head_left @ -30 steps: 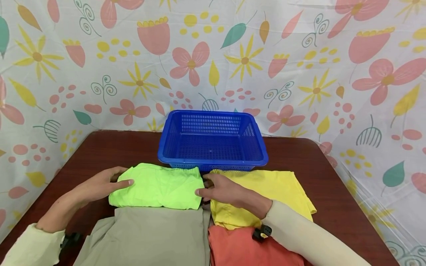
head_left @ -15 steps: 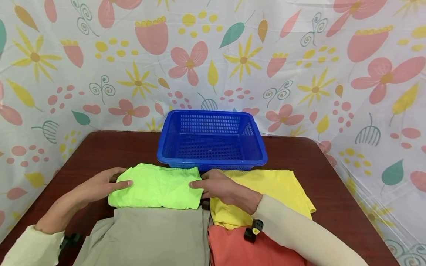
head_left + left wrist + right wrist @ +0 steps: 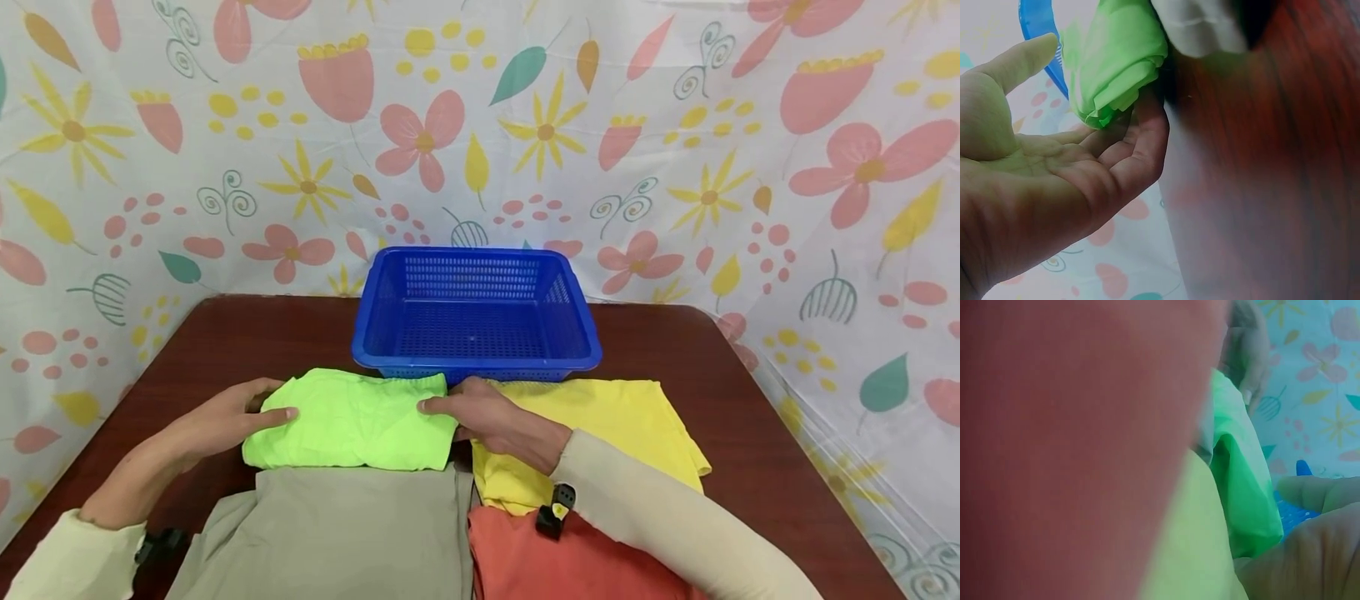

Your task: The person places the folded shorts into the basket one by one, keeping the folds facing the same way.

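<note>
While the two hands stay apart, the left hand (image 3: pixel 217 421) and right hand (image 3: pixel 495 421) each grip one end of a folded lime-green cloth (image 3: pixel 352 421), left of centre, thumbs on top, probably to keep its soft folds together. It lies between a blue basket (image 3: pixel 476 364), mid-frame, and a grey cloth (image 3: pixel 360 533), lower left; a yellow cloth (image 3: pixel 622 417) lies right of centre.

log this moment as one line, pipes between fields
left grip: holds left end of folded lime-green cloth | right grip: holds right end | rectangular blue plastic basket: beyond that cloth
</note>
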Tool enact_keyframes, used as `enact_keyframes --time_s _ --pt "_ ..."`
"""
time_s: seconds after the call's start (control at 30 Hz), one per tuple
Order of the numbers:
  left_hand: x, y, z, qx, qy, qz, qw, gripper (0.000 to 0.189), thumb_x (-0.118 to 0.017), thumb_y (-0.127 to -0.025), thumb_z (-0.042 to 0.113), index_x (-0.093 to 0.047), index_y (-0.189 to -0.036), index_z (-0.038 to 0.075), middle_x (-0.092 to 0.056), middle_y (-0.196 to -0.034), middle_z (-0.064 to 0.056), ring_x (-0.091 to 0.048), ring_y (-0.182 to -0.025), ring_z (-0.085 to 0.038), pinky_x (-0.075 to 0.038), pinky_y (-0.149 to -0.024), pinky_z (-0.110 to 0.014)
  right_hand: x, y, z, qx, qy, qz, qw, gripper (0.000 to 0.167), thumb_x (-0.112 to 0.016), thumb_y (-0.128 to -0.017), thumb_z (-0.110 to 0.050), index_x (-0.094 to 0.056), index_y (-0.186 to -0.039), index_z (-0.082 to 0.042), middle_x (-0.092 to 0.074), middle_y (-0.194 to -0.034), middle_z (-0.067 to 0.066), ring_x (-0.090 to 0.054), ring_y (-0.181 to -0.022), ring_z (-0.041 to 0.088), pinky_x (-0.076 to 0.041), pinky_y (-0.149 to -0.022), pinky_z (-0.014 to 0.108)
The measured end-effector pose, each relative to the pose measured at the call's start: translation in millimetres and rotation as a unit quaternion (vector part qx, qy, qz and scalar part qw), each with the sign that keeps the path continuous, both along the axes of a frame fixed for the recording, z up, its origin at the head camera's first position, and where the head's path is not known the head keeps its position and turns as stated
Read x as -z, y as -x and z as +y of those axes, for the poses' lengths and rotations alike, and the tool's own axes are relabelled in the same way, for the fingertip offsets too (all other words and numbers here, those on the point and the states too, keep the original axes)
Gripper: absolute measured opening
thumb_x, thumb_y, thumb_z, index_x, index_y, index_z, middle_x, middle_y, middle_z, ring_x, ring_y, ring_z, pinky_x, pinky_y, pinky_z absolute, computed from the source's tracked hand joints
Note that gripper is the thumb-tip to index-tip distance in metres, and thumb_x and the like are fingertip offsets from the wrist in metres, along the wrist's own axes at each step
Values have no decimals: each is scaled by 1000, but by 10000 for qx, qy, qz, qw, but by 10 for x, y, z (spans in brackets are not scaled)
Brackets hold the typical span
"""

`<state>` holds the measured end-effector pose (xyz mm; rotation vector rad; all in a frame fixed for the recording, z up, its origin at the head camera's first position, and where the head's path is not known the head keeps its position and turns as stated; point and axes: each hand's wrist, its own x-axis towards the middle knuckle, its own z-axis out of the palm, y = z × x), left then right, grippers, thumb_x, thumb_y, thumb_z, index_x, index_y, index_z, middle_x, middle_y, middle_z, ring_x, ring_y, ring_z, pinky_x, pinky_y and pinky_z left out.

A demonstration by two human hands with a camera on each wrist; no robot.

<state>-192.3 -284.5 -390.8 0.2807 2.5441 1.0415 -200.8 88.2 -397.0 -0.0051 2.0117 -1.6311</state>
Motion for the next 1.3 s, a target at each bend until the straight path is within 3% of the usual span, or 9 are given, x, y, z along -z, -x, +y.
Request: enact_keyframes --time_s 0.23,0.47,0.6,0.9,1.0,1.17,1.3 --pt "12 6 4 -32 -30 -42 10000 84 -66 -105 45 -33 -157 -11 -51 -150 -30 -57 -129 -43 -57 -93 -45 11 29 -21 190 51 -194 9996 38 -78 -98 -22 -64 -120 6 -67 -114 12 -70 -95 18 -61 -91 38" --pt "15 19 3 -36 119 -74 9999 87 -64 -105 49 -31 -158 -11 -41 -157 -34 -46 -138 -52 -53 -100 -58 69 47 -39 217 70 -331 9992 35 -77 -98 -23 -65 -116 4 -67 -112 9 -70 -93 18 -60 -93 40" --pt "29 19 0 -65 180 -79 9998 88 -64 -105 51 -31 -158 -11 -39 -158 -35 -43 -139 -54 -51 -101 -61 100 72 -49 21 118 -416 9991 33 -76 -99 -26 -68 -115 2 -70 -111 7 -70 -93 16 -59 -93 39" --pt "63 37 -9 -109 20 -11 9999 85 -65 -105 47 -33 -156 -13 -51 -150 -30 -56 -128 -41 -55 -93 -45 137 140 -32 -196 -12 -410 9990 34 -73 -102 -28 -68 -116 2 -66 -118 10 -69 -96 18 -58 -93 39" --pt "82 49 -21 -113 -63 -27 9999 83 -66 -105 45 -33 -156 -13 -56 -144 -26 -61 -121 -35 -56 -89 -40 148 145 -30 -158 -24 -394 9991 45 -73 -102 -26 -59 -130 7 -62 -125 14 -68 -101 20 -57 -96 41" --pt "113 49 -28 -48 -269 -74 9996 80 -68 -105 40 -35 -155 -13 -61 -137 -22 -64 -113 -28 -56 -84 -37 175 146 -32 5 -87 -419 9991 81 -74 -101 -24 -27 -158 10 -45 -150 22 -63 -122 30 -53 -105 48" --pt "110 42 -19 -24 -385 -115 9992 79 -69 -105 39 -36 -155 -12 -63 -132 -19 -66 -107 -24 -57 -82 -36 192 137 -36 90 -179 -315 9993 93 -76 -100 -22 -15 -163 10 -33 -161 27 -52 -139 38 -49 -111 51"
